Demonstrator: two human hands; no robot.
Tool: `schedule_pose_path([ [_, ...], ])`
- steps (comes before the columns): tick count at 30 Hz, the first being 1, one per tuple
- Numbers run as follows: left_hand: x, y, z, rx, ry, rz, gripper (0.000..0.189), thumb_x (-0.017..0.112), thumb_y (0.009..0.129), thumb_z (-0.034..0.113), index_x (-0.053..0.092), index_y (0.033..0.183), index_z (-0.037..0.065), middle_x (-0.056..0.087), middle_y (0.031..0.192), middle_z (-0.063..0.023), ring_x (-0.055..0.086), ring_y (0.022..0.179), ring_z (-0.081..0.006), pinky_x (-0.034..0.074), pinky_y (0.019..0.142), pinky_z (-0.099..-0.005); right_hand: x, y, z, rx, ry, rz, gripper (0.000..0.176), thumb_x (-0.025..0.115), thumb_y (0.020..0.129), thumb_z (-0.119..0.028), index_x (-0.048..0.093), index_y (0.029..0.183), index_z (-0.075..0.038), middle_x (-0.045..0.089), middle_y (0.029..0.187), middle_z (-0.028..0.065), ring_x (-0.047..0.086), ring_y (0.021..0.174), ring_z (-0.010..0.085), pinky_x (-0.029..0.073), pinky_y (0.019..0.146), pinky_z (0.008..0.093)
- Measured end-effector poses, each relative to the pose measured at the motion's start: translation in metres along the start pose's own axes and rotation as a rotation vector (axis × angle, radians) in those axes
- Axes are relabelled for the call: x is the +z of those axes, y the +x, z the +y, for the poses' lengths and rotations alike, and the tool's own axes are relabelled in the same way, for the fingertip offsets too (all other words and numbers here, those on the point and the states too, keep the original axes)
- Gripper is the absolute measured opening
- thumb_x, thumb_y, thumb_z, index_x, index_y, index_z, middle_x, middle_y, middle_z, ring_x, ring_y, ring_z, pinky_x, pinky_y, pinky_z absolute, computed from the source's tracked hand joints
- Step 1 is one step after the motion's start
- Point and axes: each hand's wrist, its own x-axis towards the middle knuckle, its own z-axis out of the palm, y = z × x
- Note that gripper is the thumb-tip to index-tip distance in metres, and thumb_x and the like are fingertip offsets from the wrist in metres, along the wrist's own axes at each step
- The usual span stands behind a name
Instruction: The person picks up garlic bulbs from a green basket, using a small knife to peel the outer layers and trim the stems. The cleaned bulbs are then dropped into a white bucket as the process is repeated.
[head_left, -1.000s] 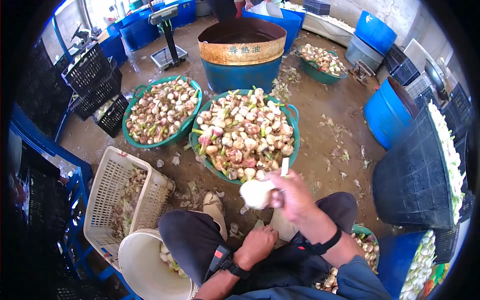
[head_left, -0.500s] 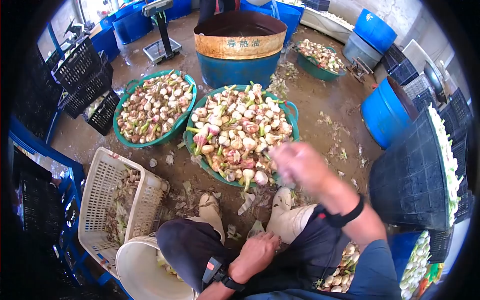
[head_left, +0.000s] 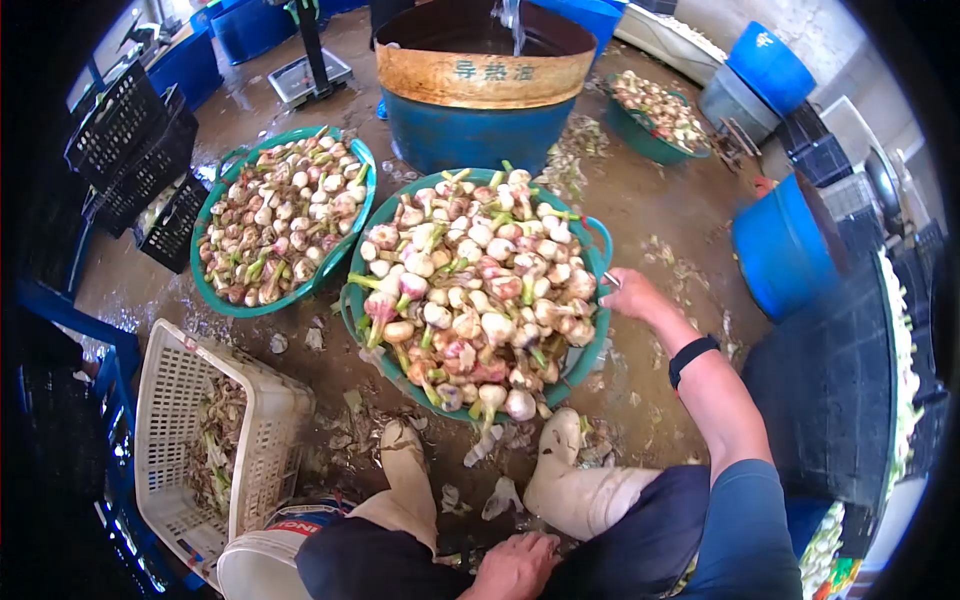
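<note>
Here we are on a wet brown floor [head_left: 690, 235], strewn with pale peelings, and dead centre sits the large green basin [head_left: 354, 305], heaped with garlic bulbs [head_left: 482, 292], stalks poking out every way. The right hand [head_left: 628, 293] is at its three o'clock, fingers curled closed on a slim object [head_left: 609, 281] right by the rim; whether they touch that rim, I cannot tell. Down at six o'clock, the left hand [head_left: 516, 566] rests at the lap, fingers bent, and whether anything is in them I cannot tell. Around the room now: a second garlic basin [head_left: 262, 309] at ten o'clock, black crates [head_left: 130, 130] stacked beyond it, a platform scale [head_left: 292, 86] towards eleven. Straight up at twelve stands a blue drum [head_left: 470, 138] with a rusty band. A third basin [head_left: 650, 147] is between one and two, a blue barrel [head_left: 780, 250] near three, a big black tub [head_left: 820, 390] just below it. At eight, a tilted white crate [head_left: 275, 425] holds scraps; at seven, a white bucket [head_left: 255, 566].
</note>
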Motion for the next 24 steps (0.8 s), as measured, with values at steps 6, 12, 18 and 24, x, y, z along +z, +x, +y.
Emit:
schedule_pose_path([
  [6, 0.004, 0.012, -0.017, -0.092, -0.029, -0.001, 0.024, 0.046, 0.085, 0.009, 0.055, 0.105, 0.001, 0.057, 0.097, -0.0225, 0.054, 0.090, -0.0410, 0.044, 0.077, -0.0461, 0.049, 0.081, 0.017, -0.093, -0.088, -0.060, 0.051, 0.075, 0.061, -0.014, 0.059, 0.110, -0.010, 0.065, 0.101, 0.0152, 0.061, 0.097, 0.0326, 0.049, 0.084, 0.0402],
  [12, 0.015, 0.017, -0.024, -0.211, -0.105, -0.031, 0.018, 0.042, 0.089, 0.012, 0.056, 0.097, 0.004, 0.055, 0.088, -0.0198, 0.053, 0.084, -0.0385, 0.042, 0.074, -0.0453, 0.064, 0.095, 0.033, -0.133, -0.211, 0.005, 0.061, 0.076, 0.058, -0.014, 0.057, 0.116, -0.011, 0.065, 0.102, 0.0179, 0.062, 0.096, 0.0337, 0.050, 0.084, 0.0399],
  [18, 0.014, 0.017, -0.014, -0.065, 0.072, 0.095, 0.010, 0.051, 0.082, 0.010, 0.057, 0.088, 0.004, 0.056, 0.080, -0.0196, 0.054, 0.074, -0.0383, 0.044, 0.065, -0.0450, 0.028, 0.032, -0.019, 0.019, -0.237, -0.023, 0.055, 0.071, 0.065, -0.021, 0.047, 0.112, -0.010, 0.063, 0.102, 0.0195, 0.061, 0.096, 0.0374, 0.049, 0.082, 0.0437],
  [24, 0.026, -0.006, -0.013, -0.047, 0.185, 0.108, 0.012, 0.053, 0.082, 0.012, 0.060, 0.087, 0.004, 0.059, 0.077, -0.0197, 0.056, 0.069, -0.0365, 0.045, 0.061, -0.0440, 0.008, -0.022, -0.033, -0.041, -0.438, 0.192, 0.045, 0.067, 0.066, -0.017, 0.046, 0.104, -0.007, 0.064, 0.091, 0.0194, 0.062, 0.090, 0.0389, 0.049, 0.075, 0.0479],
])
